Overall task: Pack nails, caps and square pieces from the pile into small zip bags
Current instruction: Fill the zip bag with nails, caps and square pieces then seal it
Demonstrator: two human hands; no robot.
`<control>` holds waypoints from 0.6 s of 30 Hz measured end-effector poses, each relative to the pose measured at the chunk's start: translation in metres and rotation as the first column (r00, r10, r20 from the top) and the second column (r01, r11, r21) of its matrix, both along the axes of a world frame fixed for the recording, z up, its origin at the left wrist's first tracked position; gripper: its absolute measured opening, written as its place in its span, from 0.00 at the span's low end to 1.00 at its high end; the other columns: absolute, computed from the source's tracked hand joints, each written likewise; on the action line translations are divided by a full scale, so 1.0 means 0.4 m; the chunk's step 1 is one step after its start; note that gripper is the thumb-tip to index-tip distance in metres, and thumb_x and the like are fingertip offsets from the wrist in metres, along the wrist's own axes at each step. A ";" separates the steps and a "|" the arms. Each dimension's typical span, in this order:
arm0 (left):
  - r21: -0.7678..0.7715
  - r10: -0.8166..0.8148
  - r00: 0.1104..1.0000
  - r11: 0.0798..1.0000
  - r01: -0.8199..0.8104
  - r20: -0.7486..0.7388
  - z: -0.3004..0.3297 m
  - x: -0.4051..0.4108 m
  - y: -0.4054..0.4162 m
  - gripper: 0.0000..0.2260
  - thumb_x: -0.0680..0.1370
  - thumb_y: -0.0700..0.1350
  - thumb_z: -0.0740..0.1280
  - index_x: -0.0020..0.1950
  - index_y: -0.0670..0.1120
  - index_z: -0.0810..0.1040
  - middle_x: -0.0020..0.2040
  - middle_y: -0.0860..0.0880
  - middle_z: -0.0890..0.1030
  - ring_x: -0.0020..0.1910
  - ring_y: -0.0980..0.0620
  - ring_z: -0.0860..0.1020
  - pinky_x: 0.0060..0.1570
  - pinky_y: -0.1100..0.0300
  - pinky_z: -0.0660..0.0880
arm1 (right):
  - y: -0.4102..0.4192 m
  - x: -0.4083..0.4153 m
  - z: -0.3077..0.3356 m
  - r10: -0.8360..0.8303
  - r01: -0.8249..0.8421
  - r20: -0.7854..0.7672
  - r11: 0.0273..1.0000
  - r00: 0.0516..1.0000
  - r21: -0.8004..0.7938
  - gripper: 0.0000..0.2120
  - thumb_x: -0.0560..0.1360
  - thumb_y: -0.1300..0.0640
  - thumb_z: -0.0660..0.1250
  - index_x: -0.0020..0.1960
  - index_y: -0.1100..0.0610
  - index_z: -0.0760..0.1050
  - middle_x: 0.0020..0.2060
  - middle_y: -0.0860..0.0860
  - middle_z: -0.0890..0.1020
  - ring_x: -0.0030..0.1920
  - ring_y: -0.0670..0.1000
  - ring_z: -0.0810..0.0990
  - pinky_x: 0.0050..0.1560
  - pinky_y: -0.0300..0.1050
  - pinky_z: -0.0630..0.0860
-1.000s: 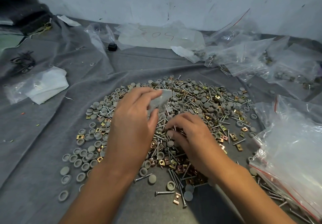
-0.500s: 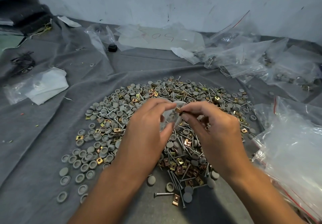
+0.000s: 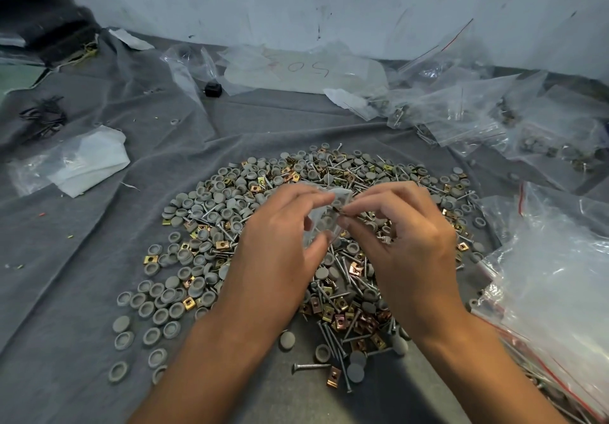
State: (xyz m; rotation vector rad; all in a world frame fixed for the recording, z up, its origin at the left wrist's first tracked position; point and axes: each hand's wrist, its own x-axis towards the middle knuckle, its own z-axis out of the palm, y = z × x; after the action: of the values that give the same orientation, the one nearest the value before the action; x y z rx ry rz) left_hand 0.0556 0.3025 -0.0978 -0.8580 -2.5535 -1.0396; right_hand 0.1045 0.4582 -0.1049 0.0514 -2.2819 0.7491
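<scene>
Left hand (image 3: pixel 280 242) pinching small zip bag (image 3: pixel 324 217) above pile (image 3: pixel 230 225) on grey cloth (image 3: pixel 66 291); right hand (image 3: pixel 405 235) fingertips pinching small piece at bag mouth, piece too small to identify.

There is a single view, from a wide-angle camera worn on the person's head, looking forward and steeply down from close above the grey cloth (image 3: pixel 82 291). Both forearms enter from the bottom edge and the hands, left (image 3: pixel 276 245) and right (image 3: pixel 412 242), meet near the middle of the frame, above the pile (image 3: pixel 204 252). The far wall (image 3: pixel 296 1) fills the top strip, its lines bowed by the lens, and bags (image 3: pixel 560 275) reach the right edge.
</scene>
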 end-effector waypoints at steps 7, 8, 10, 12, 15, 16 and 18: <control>-0.009 0.035 0.999 0.999 -0.035 0.008 0.003 -0.004 -0.007 0.22 0.73 0.44 0.76 0.67 0.52 0.78 0.58 0.62 0.75 0.45 0.66 0.73 0.53 0.78 0.68 | 0.029 0.010 -0.017 0.044 -0.043 0.162 0.999 0.986 -0.011 0.04 0.76 0.53 0.71 0.51 0.48 0.79 0.47 0.39 0.77 0.46 0.38 0.75 0.47 0.30 0.70; -0.007 0.041 0.999 0.999 -0.041 0.011 0.004 -0.005 -0.008 0.22 0.73 0.44 0.76 0.67 0.52 0.78 0.57 0.63 0.74 0.45 0.67 0.73 0.52 0.79 0.67 | 0.036 0.013 -0.022 0.080 -0.085 0.279 0.996 0.957 0.004 0.04 0.76 0.53 0.72 0.49 0.46 0.78 0.45 0.37 0.76 0.45 0.37 0.75 0.46 0.30 0.71; -0.001 0.048 0.999 0.999 -0.048 0.016 0.005 -0.007 -0.009 0.22 0.73 0.43 0.76 0.66 0.52 0.78 0.56 0.63 0.74 0.46 0.68 0.73 0.52 0.80 0.66 | 0.040 0.018 -0.036 0.150 -0.221 0.546 0.973 0.824 0.067 0.05 0.76 0.51 0.73 0.48 0.43 0.77 0.44 0.37 0.77 0.47 0.38 0.76 0.49 0.36 0.75; 0.004 0.050 0.999 0.999 -0.050 0.015 0.005 -0.006 -0.009 0.22 0.73 0.43 0.76 0.66 0.51 0.78 0.57 0.62 0.75 0.45 0.67 0.74 0.51 0.79 0.66 | 0.030 0.025 -0.050 0.117 -0.307 0.665 0.935 0.737 0.176 0.04 0.77 0.49 0.71 0.51 0.42 0.78 0.47 0.38 0.78 0.49 0.40 0.77 0.51 0.46 0.78; 0.002 0.051 0.999 0.999 -0.051 0.014 0.005 -0.003 -0.008 0.22 0.73 0.42 0.76 0.66 0.51 0.78 0.57 0.62 0.75 0.46 0.67 0.74 0.52 0.79 0.67 | 0.011 0.033 -0.059 0.053 -0.265 0.613 0.929 0.788 0.260 0.06 0.77 0.47 0.69 0.54 0.41 0.78 0.48 0.39 0.77 0.51 0.44 0.77 0.47 0.46 0.78; 0.004 0.051 0.999 0.999 -0.051 0.014 0.005 -0.003 -0.008 0.22 0.73 0.42 0.76 0.66 0.51 0.78 0.57 0.62 0.75 0.45 0.67 0.74 0.52 0.79 0.67 | 0.009 0.033 -0.060 0.049 -0.254 0.593 0.930 0.804 0.267 0.07 0.78 0.47 0.69 0.56 0.41 0.78 0.48 0.39 0.77 0.51 0.45 0.77 0.46 0.46 0.78; 0.008 0.050 0.999 0.999 -0.050 0.019 0.006 -0.004 -0.008 0.22 0.73 0.42 0.76 0.66 0.51 0.78 0.57 0.61 0.75 0.45 0.66 0.74 0.51 0.79 0.67 | 0.008 0.032 -0.066 0.045 -0.247 0.580 0.929 0.814 0.275 0.09 0.79 0.48 0.67 0.59 0.40 0.78 0.49 0.40 0.77 0.51 0.46 0.77 0.45 0.46 0.77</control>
State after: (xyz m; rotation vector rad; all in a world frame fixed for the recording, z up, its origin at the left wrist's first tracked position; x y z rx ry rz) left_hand 0.0541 0.2993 -0.0954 -0.7815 -2.5703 -1.0469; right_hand 0.1174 0.4616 -0.1312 0.1946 -2.9965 0.4712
